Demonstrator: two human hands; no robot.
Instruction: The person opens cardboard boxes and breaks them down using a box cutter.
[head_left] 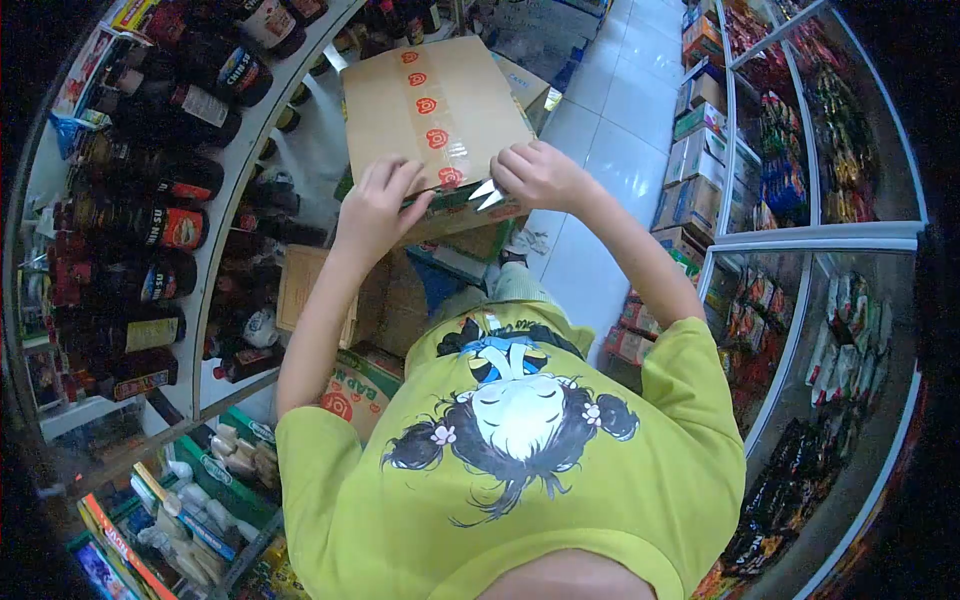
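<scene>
A brown cardboard box (pixel 385 110) lies in front of me, its top seam covered by a strip of clear tape (pixel 433 125) with red round prints. At the near left edge of the box, my left hand (pixel 380 205) grips it, fingers bent on top and thumb along the side. My right hand (pixel 540 175) is closed around a pair of scissors (pixel 486 195) at the near right corner. Their silvery blades point left, slightly apart, close to the near end of the tape. The handles are hidden inside my fingers.
Left shelves hold dark sauce bottles (pixel 180 227). More cartons (pixel 360 385) are stacked beneath and beside the box. On the right stand glass-fronted shelves (pixel 820 243) of packets, with boxes (pixel 697 180) along their foot. A tiled floor (pixel 625 100) runs between.
</scene>
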